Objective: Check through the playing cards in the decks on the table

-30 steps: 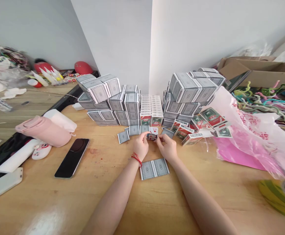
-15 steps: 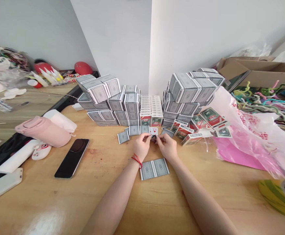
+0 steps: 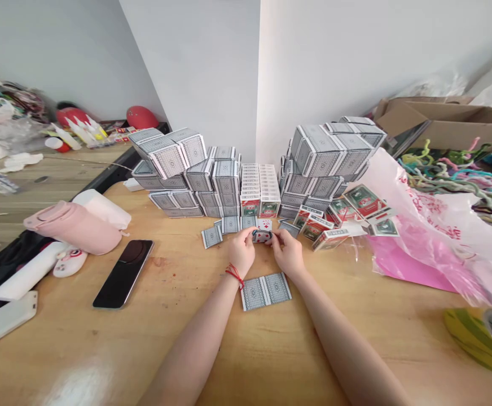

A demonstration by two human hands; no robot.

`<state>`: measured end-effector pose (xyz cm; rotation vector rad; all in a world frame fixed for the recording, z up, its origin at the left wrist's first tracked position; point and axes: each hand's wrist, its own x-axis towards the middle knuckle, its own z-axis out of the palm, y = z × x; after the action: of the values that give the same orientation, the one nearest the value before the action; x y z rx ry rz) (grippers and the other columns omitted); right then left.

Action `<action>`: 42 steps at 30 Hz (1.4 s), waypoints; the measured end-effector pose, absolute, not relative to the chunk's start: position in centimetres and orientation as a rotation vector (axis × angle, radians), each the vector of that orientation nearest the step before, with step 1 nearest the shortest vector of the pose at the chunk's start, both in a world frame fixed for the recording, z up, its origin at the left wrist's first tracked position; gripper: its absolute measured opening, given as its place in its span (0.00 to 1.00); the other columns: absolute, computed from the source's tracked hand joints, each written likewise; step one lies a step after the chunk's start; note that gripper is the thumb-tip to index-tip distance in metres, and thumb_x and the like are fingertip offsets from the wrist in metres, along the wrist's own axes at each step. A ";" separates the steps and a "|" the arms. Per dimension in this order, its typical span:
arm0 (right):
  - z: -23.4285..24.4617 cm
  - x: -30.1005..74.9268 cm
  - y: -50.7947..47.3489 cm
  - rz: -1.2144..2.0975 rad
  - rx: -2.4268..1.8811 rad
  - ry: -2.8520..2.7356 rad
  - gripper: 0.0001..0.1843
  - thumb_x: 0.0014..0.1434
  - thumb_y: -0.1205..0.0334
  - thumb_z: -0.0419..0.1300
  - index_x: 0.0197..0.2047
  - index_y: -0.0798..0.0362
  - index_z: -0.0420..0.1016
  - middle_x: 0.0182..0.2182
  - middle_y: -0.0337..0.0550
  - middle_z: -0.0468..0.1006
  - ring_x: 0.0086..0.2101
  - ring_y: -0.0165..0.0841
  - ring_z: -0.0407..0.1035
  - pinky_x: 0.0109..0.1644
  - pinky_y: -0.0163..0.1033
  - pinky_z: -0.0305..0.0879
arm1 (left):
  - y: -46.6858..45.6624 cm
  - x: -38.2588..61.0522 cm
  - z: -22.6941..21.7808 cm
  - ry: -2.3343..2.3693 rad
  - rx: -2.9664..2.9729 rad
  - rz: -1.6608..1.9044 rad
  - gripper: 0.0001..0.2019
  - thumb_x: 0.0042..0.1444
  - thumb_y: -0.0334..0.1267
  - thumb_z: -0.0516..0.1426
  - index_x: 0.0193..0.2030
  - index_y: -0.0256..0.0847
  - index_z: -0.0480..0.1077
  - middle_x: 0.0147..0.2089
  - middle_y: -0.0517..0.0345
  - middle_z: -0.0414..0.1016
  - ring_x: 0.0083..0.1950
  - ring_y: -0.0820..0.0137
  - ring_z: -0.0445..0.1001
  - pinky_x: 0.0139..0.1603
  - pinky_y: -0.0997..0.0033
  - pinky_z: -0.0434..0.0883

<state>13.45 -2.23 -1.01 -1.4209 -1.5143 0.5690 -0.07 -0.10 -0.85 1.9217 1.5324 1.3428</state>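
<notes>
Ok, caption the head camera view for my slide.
Left hand and right hand pinch a small red-and-white item beside playing cards, before stacked decks on a wooden table.

Card packet (image 3: 262, 236): small, white with red and dark markings, its finer detail too small to tell. Left hand (image 3: 241, 252) is pinching its left side; right hand (image 3: 288, 254) is pinching its right side. Packet is sitting between both hands' fingertips.
</notes>
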 end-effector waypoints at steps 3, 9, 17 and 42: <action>-1.4 13.6 -2.0 0.474 -1.482 -1.498 0.10 0.55 0.57 0.52 0.37 0.52 0.69 0.28 0.42 0.76 0.27 0.32 0.70 0.33 0.36 0.66 | -0.2 0.0 -1.0 1.502 1.919 1.331 0.14 0.54 0.25 0.49 0.40 0.42 0.72 0.39 0.57 0.77 0.39 0.71 0.75 0.40 0.72 0.72; -1.8 13.9 -1.6 0.382 -1.577 -1.468 0.13 0.52 0.54 0.56 0.37 0.53 0.71 0.29 0.43 0.76 0.27 0.33 0.70 0.34 0.37 0.66 | -0.5 0.2 -0.9 1.456 1.847 1.356 0.13 0.56 0.28 0.48 0.42 0.41 0.70 0.40 0.56 0.76 0.37 0.73 0.74 0.40 0.73 0.72; -1.7 13.8 -1.8 0.322 -1.585 -1.530 0.13 0.55 0.58 0.52 0.37 0.52 0.74 0.31 0.46 0.78 0.31 0.35 0.72 0.37 0.38 0.67 | -0.6 0.2 -0.5 1.382 1.797 1.408 0.11 0.55 0.33 0.51 0.44 0.41 0.69 0.41 0.54 0.75 0.40 0.73 0.74 0.41 0.73 0.73; -1.1 13.3 -2.1 0.315 -1.682 -1.536 0.13 0.49 0.59 0.54 0.36 0.52 0.76 0.26 0.43 0.78 0.26 0.33 0.71 0.34 0.37 0.66 | -0.6 0.8 -1.3 1.524 1.880 1.234 0.24 0.49 0.28 0.54 0.55 0.41 0.63 0.40 0.54 0.77 0.37 0.71 0.75 0.38 0.72 0.74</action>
<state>13.25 -2.10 -1.08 -1.6822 -1.5358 0.3151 0.84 -0.59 -1.27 1.8804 1.5238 1.2338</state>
